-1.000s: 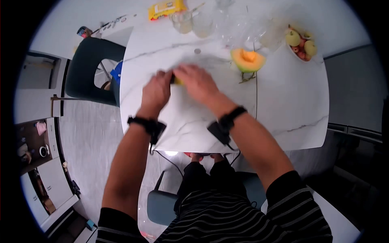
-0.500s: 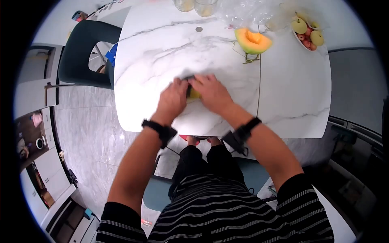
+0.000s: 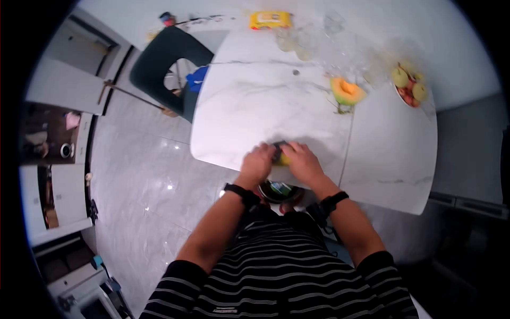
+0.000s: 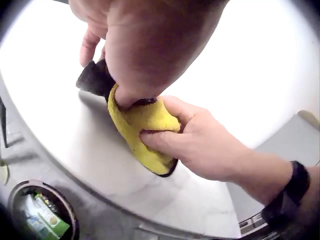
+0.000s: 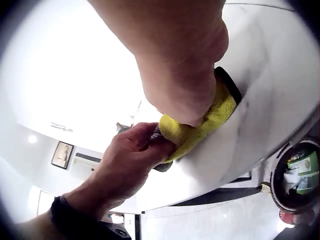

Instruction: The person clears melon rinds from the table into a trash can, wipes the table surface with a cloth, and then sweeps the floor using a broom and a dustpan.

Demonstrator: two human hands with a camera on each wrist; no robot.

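Both hands hold a yellow and dark grey cloth (image 3: pixel 285 159) low over the white marbled table, close to its front edge. My left hand (image 3: pixel 257 164) grips the dark end of the cloth; in the right wrist view the thumb of that left hand (image 5: pixel 131 152) lies against it. My right hand (image 3: pixel 304 162) pinches the yellow part, its thumb pressed into a fold in the left wrist view. The folded cloth (image 4: pixel 130 132) bulges between the two hands, and its dark-edged end hangs past the right fingers.
A waste bin (image 5: pixel 276 175) with wrappers inside stands on the floor below the table's front edge. Farther back are a cut melon (image 3: pixel 346 93), a bowl of pears and red fruit (image 3: pixel 409 90), glasses (image 3: pixel 287 42) and a yellow packet (image 3: pixel 270 20). A dark chair (image 3: pixel 159 58) stands left.
Both hands have drawn the cloth across the table toward the body, from the left middle to the front edge. The head view has shifted, and the bin now shows below the hands.
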